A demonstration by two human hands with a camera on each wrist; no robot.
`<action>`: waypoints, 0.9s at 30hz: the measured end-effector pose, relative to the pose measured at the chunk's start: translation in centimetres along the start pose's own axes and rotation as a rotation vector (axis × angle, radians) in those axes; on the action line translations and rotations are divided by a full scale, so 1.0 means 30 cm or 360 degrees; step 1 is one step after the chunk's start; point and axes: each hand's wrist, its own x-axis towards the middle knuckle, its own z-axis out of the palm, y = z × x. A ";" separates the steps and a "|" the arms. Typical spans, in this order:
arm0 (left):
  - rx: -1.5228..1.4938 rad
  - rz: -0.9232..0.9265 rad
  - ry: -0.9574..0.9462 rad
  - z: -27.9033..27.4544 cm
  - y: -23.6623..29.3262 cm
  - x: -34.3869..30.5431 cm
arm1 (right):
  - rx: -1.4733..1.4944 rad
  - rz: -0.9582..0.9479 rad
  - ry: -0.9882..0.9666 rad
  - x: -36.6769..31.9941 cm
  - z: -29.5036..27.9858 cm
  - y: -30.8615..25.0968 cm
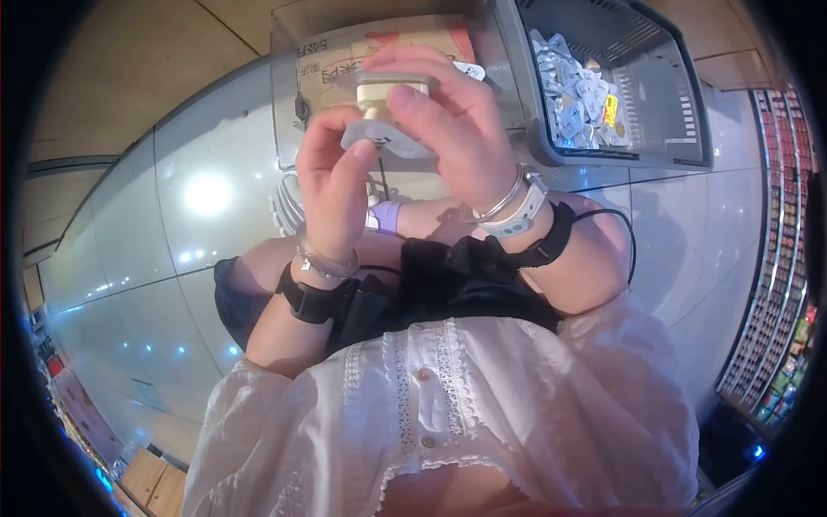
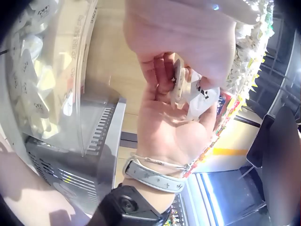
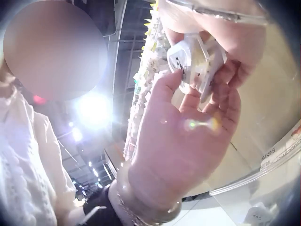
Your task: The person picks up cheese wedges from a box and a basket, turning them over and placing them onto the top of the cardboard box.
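Note:
Two small cream-coloured jelly cups with film lids are held up together in front of me, over the front of the clear bin. My right hand [image 1: 469,133] grips the upper cup [image 1: 392,90], its thumb on the cream side and its fingers over the lid edge. My left hand [image 1: 334,185] pinches the lower cup, whose white printed lid [image 1: 401,145] faces down towards its thumb. In the right wrist view this printed lid [image 3: 178,61] sits at the left thumb tip. Left wrist view: the cups [image 2: 200,96] lie close together, partly hidden by the fingers.
Behind the hands stands a clear bin [image 1: 286,129] with a printed cardboard box [image 1: 323,69] in it. To its right is a grey basket [image 1: 663,155] holding many white-lidded cups [image 1: 573,95] and a yellow tag [image 1: 610,110]. Packed shelves [image 1: 780,172] line the far right.

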 end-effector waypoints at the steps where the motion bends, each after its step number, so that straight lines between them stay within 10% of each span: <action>1: 0.0013 -0.0005 0.0000 0.008 0.003 0.001 | 0.0149 0.0146 0.0105 0.001 0.006 -0.003; 10: -0.0151 0.0017 0.0350 -0.065 0.032 0.069 | -0.1194 -0.0142 0.0619 0.090 -0.309 -0.150; 12: -0.0131 -0.0019 0.0382 -0.071 0.044 0.084 | -0.2056 0.0152 0.0964 0.092 -0.421 -0.189; 15: 0.0009 -0.0154 0.0512 -0.112 0.028 0.103 | -0.2404 0.0603 0.0668 0.071 -0.558 -0.172; 19: 0.0849 -0.0399 0.0265 -0.088 0.084 0.139 | -0.2296 0.1225 0.0165 0.076 -0.601 -0.105; 27: 0.1569 -0.0772 -0.0313 -0.134 0.004 0.490 | -0.2151 0.0834 0.0320 0.063 -0.578 -0.118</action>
